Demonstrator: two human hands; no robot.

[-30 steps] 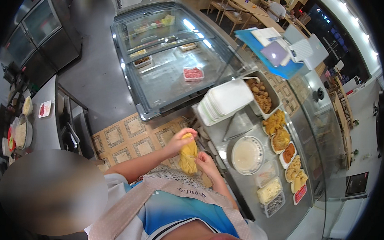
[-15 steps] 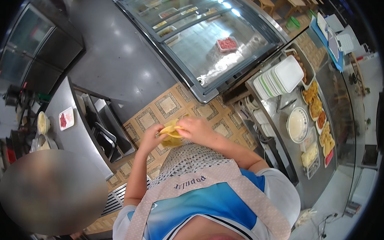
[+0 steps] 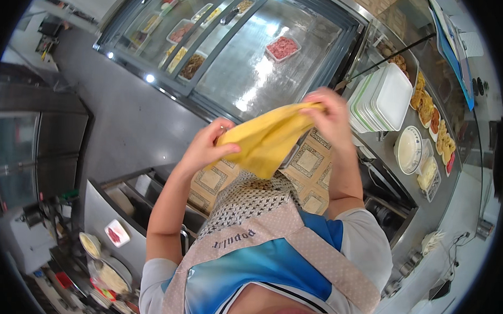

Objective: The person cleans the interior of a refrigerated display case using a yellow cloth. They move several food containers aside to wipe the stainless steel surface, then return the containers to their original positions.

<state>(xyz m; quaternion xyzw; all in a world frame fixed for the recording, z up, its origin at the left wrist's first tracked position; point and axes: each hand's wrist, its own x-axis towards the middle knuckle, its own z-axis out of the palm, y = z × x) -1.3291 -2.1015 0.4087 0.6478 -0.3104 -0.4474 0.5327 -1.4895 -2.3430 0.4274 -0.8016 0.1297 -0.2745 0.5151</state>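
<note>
A yellow cloth (image 3: 266, 138) is stretched between my two hands, its lower part hanging down in front of my apron. My left hand (image 3: 208, 147) grips one corner, thumb on top. The opposite upper corner is pinched in my right hand (image 3: 329, 116), which is raised higher and slightly blurred. Just beyond the cloth is the glass-topped display fridge (image 3: 210, 78); a white tray of pink meat (image 3: 283, 48) lies inside it. My patterned apron (image 3: 244, 204) shows below the cloth.
To the right, a metal counter carries stacked white trays (image 3: 384, 98), a patterned bowl (image 3: 408, 150) and plates of fried food (image 3: 425, 113). At left, a steel worktop (image 3: 103, 207) bears a small tray of red meat (image 3: 117, 233) and a bowl (image 3: 90, 244). Grey floor (image 3: 125, 119) lies beyond.
The yellow cloth, bunched between my close hands before, is now spread out. My hands have moved apart and forward, the right one higher. My view has shifted too.
</note>
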